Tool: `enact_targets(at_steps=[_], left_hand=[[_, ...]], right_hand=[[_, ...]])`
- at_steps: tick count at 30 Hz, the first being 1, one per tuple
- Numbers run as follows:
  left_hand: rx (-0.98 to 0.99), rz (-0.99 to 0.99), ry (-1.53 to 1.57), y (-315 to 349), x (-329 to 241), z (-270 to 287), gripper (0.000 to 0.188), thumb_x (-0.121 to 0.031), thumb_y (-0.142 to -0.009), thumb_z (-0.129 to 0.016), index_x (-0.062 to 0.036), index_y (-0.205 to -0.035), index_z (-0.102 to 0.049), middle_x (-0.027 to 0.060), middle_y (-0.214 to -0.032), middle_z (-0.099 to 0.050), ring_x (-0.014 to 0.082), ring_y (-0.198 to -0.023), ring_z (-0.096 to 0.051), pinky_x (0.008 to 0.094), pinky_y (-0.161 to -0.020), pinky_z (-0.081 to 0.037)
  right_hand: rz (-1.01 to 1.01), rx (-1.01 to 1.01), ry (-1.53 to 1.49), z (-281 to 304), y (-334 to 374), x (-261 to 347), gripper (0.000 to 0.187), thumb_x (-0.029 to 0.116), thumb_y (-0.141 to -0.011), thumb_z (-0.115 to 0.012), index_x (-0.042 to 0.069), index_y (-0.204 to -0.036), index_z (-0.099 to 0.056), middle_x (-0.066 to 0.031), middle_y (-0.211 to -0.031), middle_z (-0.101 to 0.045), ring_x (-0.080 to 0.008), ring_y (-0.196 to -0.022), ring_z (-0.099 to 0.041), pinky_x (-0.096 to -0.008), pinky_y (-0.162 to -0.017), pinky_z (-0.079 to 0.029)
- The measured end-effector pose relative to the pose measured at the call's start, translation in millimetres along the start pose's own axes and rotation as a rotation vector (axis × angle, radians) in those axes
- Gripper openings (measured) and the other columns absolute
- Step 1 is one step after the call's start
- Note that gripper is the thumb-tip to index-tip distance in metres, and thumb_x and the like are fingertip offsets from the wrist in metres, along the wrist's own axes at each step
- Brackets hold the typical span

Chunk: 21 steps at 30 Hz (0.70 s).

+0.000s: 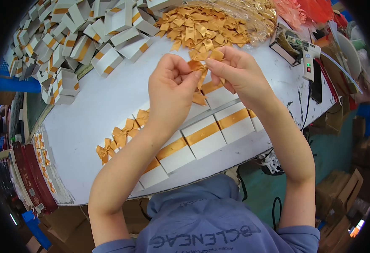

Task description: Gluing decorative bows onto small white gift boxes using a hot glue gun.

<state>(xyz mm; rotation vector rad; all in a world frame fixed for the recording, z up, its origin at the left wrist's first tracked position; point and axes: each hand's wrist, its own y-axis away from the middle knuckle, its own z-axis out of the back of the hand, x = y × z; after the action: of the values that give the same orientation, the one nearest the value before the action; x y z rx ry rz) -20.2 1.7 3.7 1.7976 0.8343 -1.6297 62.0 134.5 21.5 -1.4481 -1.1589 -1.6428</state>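
A gold ribbon bow (198, 66) is pinched between my two hands above the far row of boxes. My left hand (172, 86) grips its left side with thumb and curled fingers. On the other side, the thumb and fingers of my right hand (237, 74) close on its loop. Below lie white boxes (201, 139) in two rows, each crossed by a gold ribbon band (201, 134). Some far-row boxes at the left carry gold bows (126, 131); my left forearm covers part of them.
Beyond my hands lies a heap of loose gold bows (204, 25) beside clear plastic. White open boxes with gold bands (83, 48) pile up at the far left. A glue gun (309, 61) with a black cable rests at the right, near a dark open box (285, 44).
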Motion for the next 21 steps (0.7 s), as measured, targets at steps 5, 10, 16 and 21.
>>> enact_targets(at_steps=[5,10,16,21], left_hand=[[0.156,-0.122,-0.358,12,15,-9,0.021,0.004,-0.081,-0.057,0.0025,-0.102,-0.060,0.0055,-0.089,-0.059,0.0078,-0.068,-0.055,0.0222,-0.059,-0.048],[0.242,-0.306,-0.694,16,21,-10,0.025,0.004,-0.078,-0.058,0.0034,-0.104,-0.059,0.0093,-0.095,-0.059,0.0117,-0.069,-0.057,0.0232,-0.061,-0.048],[0.306,-0.455,-0.989,15,25,-14,0.027,0.001,-0.075,-0.061,0.0031,-0.102,-0.059,0.0114,-0.099,-0.057,0.0229,-0.081,-0.057,0.0305,-0.069,-0.048],[0.263,-0.700,-1.355,16,20,-15,0.029,-0.003,-0.072,-0.060,-0.0010,-0.101,-0.062,0.0081,-0.099,-0.057,0.0225,-0.097,-0.051,0.0359,-0.082,-0.041]], right_hand=[[-0.009,-0.094,0.205,22,8,-13,0.015,0.016,-0.079,-0.062,0.001,-0.081,-0.058,-0.0018,-0.059,-0.057,-0.0068,-0.055,-0.050,-0.0240,-0.049,-0.039],[0.171,-0.151,0.730,28,11,-24,0.015,0.014,-0.073,-0.066,0.002,-0.067,-0.057,-0.0082,-0.058,-0.057,-0.0197,-0.055,-0.056,-0.0311,-0.052,-0.043],[0.250,-0.190,0.888,25,7,-34,0.011,0.011,-0.071,-0.063,0.003,-0.067,-0.057,-0.0115,-0.062,-0.059,-0.0288,-0.062,-0.059,-0.0369,-0.056,-0.046],[0.247,-0.175,1.036,23,2,-32,0.011,0.012,-0.071,-0.063,0.003,-0.069,-0.058,-0.0103,-0.062,-0.059,-0.0262,-0.060,-0.058,-0.0355,-0.054,-0.046]])
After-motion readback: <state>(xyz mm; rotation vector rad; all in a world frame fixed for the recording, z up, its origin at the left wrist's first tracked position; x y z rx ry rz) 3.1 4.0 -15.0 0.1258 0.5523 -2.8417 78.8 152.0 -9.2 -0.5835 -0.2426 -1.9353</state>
